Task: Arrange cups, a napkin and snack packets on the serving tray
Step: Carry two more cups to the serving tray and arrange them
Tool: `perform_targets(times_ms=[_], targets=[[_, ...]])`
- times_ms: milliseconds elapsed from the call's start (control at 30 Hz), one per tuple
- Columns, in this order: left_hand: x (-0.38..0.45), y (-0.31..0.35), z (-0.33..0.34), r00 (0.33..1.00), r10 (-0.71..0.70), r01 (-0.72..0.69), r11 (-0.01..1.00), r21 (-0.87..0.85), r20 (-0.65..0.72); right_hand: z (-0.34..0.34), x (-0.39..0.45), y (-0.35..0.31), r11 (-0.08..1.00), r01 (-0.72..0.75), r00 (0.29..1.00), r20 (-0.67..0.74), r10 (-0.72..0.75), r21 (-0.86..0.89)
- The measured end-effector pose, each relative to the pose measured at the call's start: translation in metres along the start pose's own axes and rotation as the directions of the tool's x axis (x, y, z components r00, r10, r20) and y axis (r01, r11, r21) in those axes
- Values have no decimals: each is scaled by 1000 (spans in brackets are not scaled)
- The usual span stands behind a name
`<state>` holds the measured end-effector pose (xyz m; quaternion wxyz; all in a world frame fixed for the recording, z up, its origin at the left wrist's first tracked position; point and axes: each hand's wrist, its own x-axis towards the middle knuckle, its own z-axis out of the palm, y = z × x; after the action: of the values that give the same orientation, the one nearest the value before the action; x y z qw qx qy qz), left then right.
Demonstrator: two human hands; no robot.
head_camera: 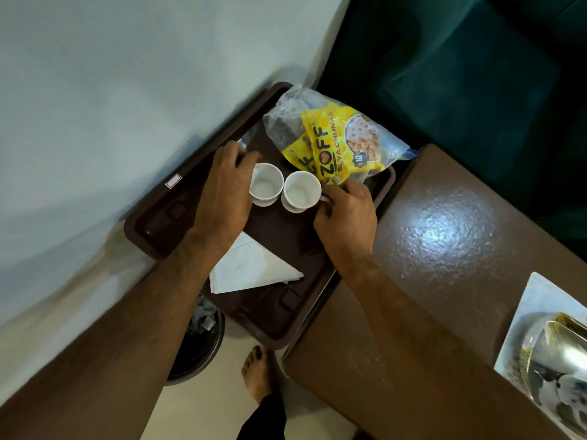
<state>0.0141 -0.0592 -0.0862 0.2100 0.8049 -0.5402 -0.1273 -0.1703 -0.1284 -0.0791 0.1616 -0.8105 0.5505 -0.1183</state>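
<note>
Tray [152, 223], dark brown, sits at the bench [438, 249] edge against the pale wall [95, 106], part of it overhanging the floor [206, 408]. Two white cups stand on the tray side by side, just apart, both upright and looking empty. Your left hand [224, 192] holds the left cup [266, 185] from its outer side, fingers curled round its handle side; the handle itself is hidden. Your right hand [344, 217] pinches the right cup [300, 191] by its handle, fingers curled. Your hands are apart, one cup each. Napkin [251, 268], white, folded to a triangle, lies flat on the tray's near part, partly under your left forearm. Snack packets [333, 144], yellow, printed ZOFF, sit inside a clear plastic bag [286, 119] at the tray's far end; the bag spills over the tray's far rim and touches or nearly touches the right cup, can't tell which. Small white sticker [173, 181] on the tray's left rim. On the bench's near right, a white square plate [536, 300] carries shiny foil-like stuff, blurred. Dark green seat [460, 74] behind the bench. Below the tray, a round dark bin [203, 347] with crumpled paper in it stands on the floor, and your bare foot [255, 373] is beside it.
</note>
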Motion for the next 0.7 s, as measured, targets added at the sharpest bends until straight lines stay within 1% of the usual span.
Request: perform_targets(times_ms=[100,200,267,400,533,700], targets=[[-9,-1,4,994,-65,65,998,1,-83,1,-6,-2,997,-64,998,-8,64,34],[-18,0,10,984,-126,128,992,9,-126,3,-11,-5,989,-131,991,-20,132,71],[-23,5,12,971,-194,191,981,-34,-140,5,-14,-8,983,-158,987,-23,161,94],[-36,20,14,924,-338,314,937,-154,-176,12,-21,-12,982,-163,985,-35,167,90],[-45,33,17,890,-425,391,898,-203,-163,15,-28,-15,984,-153,986,-58,159,93],[-52,42,23,871,-475,420,853,-310,-126,13,-29,-15,977,-166,984,-47,174,135]])
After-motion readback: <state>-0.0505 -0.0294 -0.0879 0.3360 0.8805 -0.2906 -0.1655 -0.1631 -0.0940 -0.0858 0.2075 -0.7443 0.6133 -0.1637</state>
